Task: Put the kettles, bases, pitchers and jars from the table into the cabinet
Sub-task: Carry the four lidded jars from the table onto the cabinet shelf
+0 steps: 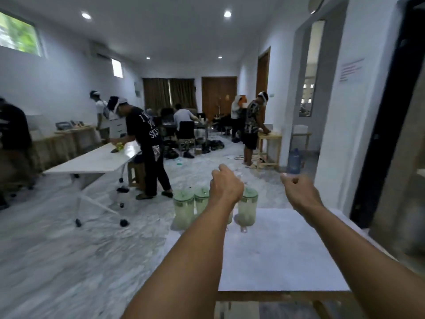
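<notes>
Just below the middle of the frame, a row of pale green jars (183, 209) stands along the far edge of the white table (287, 249), which fills the lower right. Three jars show clearly: two side by side at the left of the row and one further right (247, 209); between them the left forearm covers what may be a fourth, though too little of it shows to be sure. The left hand (226, 186) hovers over the row with the fingers curled loosely downward, and something clear and blurred shows just past its knuckles, so I cannot tell whether it grips anything. The right hand (299, 191) hangs in the air to the right of the jars, fingers bent in a loose half-fist, holding nothing. No cabinet can be made out in this view, and no kettles, bases or pitchers are visible on the table. The jars look like see-through plastic or glass with a green band under a fitted lid; they seem empty or nearly so, which would make them light. Smooth walls like these are likely slippery, and if they are glass a knock against a neighbour could crack one. Since they stand close together, the safest hold is probably around the body just under the lid band, fingers wrapped well round, lifting straight up to clear the others rather than trusting the lid alone, which might pull off.
</notes>
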